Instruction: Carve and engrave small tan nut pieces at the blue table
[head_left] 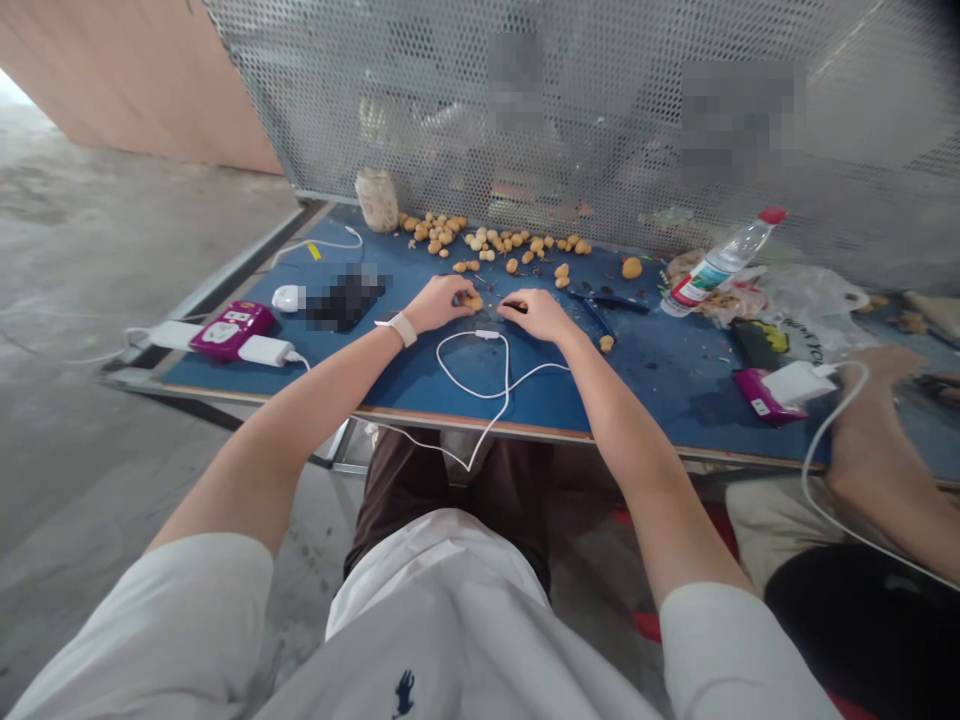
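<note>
**Fig. 1.** Our left hand (439, 305) and right hand (538, 316) at the blue bench (660, 390), with a round tan fruit (471, 301) pinched in the left grip.

The right grip was pressed together on a dark sliver (514, 306), just beside the fruit. A white cable (480, 372) lay between our forearms. More tan fruits (495, 242) lay scattered ahead of us, beside a glass jar (376, 200) and before a perforated metal screen (525, 100). Dark pliers (607, 298) lay right of our hands, with a plastic bottle (720, 265) beyond them.

We've got small round tan nut-like fruits (480, 242) in loose clumps across the upper middle of the frame, plus one fruit (471, 301) pinched near center.
</note>
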